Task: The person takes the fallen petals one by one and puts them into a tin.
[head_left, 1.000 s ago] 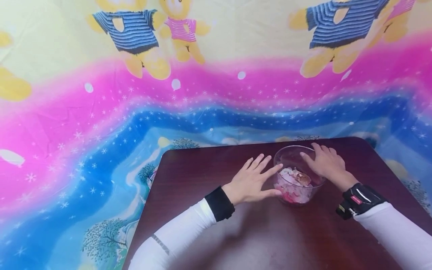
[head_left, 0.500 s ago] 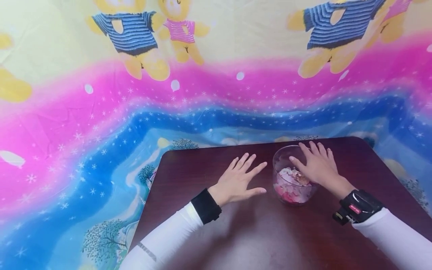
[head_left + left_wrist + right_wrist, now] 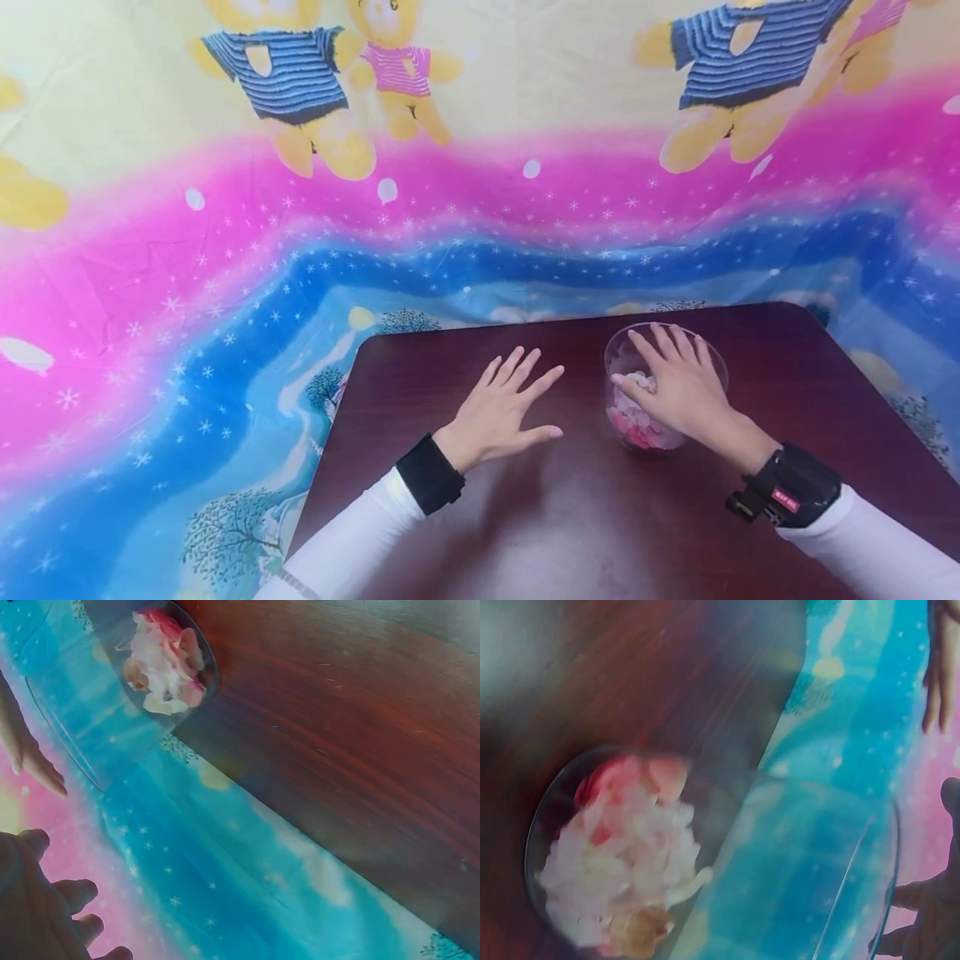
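A clear, round glass bowl [image 3: 612, 360] stands upright near the far right of the table. Loose pink and white petal-like pieces [image 3: 632, 423] fill its lower part, and a brown piece [image 3: 641, 930] among them shows in the right wrist view. My right hand [image 3: 681, 385] is over the bowl with fingers spread, palm down, hiding part of the contents. In the left wrist view that hand [image 3: 26, 746] appears apart from the rim. My left hand [image 3: 493, 412] hovers over the table left of the bowl, fingers spread, holding nothing.
The dark red-brown wooden table [image 3: 420, 383] has rounded far corners. Behind it and along its left side hangs a printed cloth [image 3: 480, 183] with bears and snowflakes. Black bands [image 3: 431, 473] sit on both wrists.
My left hand has moved left, away from the bowl's side. My right hand has shifted left from the bowl's right rim to over its opening. The bowl has stayed in place.
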Available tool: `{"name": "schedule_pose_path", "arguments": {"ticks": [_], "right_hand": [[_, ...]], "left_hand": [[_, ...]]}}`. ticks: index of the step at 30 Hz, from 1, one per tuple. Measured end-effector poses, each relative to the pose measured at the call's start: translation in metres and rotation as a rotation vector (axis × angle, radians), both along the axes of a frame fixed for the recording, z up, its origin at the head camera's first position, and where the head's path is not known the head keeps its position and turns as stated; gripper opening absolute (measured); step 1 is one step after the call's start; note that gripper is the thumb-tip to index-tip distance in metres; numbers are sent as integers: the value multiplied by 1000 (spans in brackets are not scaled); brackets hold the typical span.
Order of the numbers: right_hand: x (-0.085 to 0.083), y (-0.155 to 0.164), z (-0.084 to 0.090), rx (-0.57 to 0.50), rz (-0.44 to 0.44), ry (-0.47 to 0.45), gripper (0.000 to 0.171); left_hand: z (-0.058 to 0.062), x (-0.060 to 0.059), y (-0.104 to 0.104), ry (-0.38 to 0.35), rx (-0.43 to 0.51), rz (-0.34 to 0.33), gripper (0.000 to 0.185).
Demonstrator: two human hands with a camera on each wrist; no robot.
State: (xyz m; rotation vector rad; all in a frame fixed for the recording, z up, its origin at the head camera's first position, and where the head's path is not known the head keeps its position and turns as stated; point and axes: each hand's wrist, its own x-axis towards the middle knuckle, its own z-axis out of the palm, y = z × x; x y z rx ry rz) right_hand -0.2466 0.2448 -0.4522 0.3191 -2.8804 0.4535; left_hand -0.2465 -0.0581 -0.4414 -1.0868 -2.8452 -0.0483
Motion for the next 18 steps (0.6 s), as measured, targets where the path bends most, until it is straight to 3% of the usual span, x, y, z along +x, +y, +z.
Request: {"name": "schedule_pose_path", "arguments": {"ticks": [11,18], "right_hand": [[25,-31,-6,-25,79,24,83],[38,-52,-15,-47,134,49,83]], "left_hand": [[-12,8,-30,-56,24,77,81],[-20,8,-50,12,32,104,82]]}}
